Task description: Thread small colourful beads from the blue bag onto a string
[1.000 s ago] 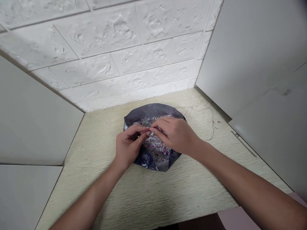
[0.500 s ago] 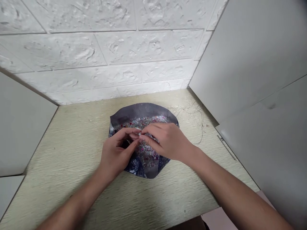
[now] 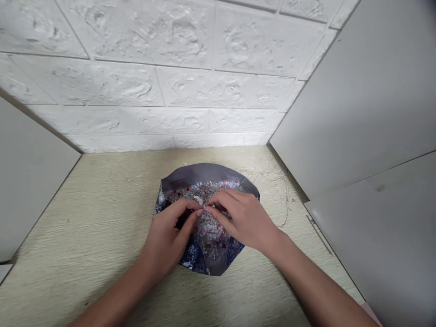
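A dark blue and grey bag (image 3: pixel 207 171), opened wide with its rim folded out, holds a heap of small mixed beads (image 3: pixel 213 234), clear, white, pink and dark red. Over the beads, my left hand (image 3: pixel 172 234) pinches with thumb and index finger. The fingertips of my right hand (image 3: pixel 243 220) meet it in a pinch of their own. Whatever lies between the fingertips is too small to make out. Just behind them shows a small whitish loop of beads (image 3: pixel 198 199); I cannot tell whether it is held.
The bag stands on a pale wood-grain tabletop (image 3: pixel 112 209). Fine loose thread (image 3: pixel 286 200) lies tangled to its right. A white brick-patterned wall (image 3: pixel 184 86) closes off the back, with white panels on the left (image 3: pixel 30 181) and right (image 3: pixel 357 100). A thin metal rod (image 3: pixel 320 234) lies along the right edge.
The fingertips of both hands have drawn together, and my left fingers have closed from a looser hold into a pinch. The bag and hands appear lower as the camera has tilted up.
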The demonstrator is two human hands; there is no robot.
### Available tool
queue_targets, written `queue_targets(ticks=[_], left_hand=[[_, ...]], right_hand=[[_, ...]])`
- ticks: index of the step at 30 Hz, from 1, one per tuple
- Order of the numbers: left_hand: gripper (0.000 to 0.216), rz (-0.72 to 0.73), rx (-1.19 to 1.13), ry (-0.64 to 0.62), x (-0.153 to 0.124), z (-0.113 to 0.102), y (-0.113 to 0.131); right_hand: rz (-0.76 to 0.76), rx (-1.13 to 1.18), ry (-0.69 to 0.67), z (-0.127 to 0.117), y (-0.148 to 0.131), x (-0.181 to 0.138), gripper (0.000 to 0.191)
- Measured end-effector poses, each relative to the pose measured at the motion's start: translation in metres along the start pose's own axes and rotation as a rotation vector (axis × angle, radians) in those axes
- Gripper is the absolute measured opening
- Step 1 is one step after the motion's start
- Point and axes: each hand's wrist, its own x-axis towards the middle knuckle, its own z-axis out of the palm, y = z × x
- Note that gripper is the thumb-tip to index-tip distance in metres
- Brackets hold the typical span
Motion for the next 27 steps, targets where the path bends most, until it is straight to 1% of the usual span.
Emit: queue_targets(ticks=[2,4,6,8,11,14,16,18,19,20,21,23,24,25,27], left_hand=[[0.012,-0.054,-0.099,-0.026,-0.002,0.0,0.001],[0.011,-0.057,-0.229,-0.013,-0.004,0.001,0.002],[0.008,0.013,-0.328,0.061,-0.005,0.003,0.002],[0.005,0.118,-0.361,0.17,-0.005,0.004,0.002],[0.007,0.242,-0.305,0.303,-0.005,0.004,0.001],[0.015,0.287,-0.179,0.399,-0.004,0.001,0.001],[0.016,0.312,-0.117,0.444,-0.003,-0.002,0.001],[0.012,0.351,-0.072,0.431,-0.004,-0.005,0.0],[0.012,0.37,-0.031,0.39,-0.004,-0.005,0.0],[0.015,0.387,0.021,0.335,-0.004,-0.006,0.0],[0.018,0.4,0.087,0.275,-0.004,-0.007,0.0],[0.021,0.439,0.172,0.183,-0.004,-0.008,0.0],[0.021,0.457,0.186,0.159,-0.004,-0.008,0.0],[0.022,0.468,0.185,0.145,-0.004,-0.007,0.0],[0.023,0.467,0.177,0.146,-0.003,-0.007,0.0]], right_hand=[[-0.006,0.015,-0.009,0.001,0.0,-0.001,0.02],[-0.012,0.027,-0.016,0.001,0.001,-0.001,0.018],[-0.016,0.03,-0.006,0.001,0.0,-0.002,0.017],[-0.006,0.02,0.022,0.001,-0.001,-0.001,0.015],[0.024,-0.005,0.084,0.0,-0.003,0.0,0.012],[0.053,-0.03,0.15,0.001,-0.002,0.001,0.01],[0.089,-0.047,0.19,0.003,-0.001,0.002,0.008],[0.141,-0.062,0.233,0.002,0.0,0.002,0.009],[0.153,-0.057,0.245,0.0,-0.001,0.001,0.014],[0.147,-0.037,0.235,-0.002,-0.002,0.001,0.022],[0.12,0.001,0.206,-0.005,-0.004,0.001,0.034],[0.013,0.12,0.055,-0.01,-0.01,0.0,0.055],[-0.025,0.172,-0.008,-0.011,-0.012,0.0,0.058],[-0.042,0.207,-0.055,-0.011,-0.014,0.0,0.057],[-0.028,0.216,-0.094,-0.008,-0.015,-0.001,0.045]])
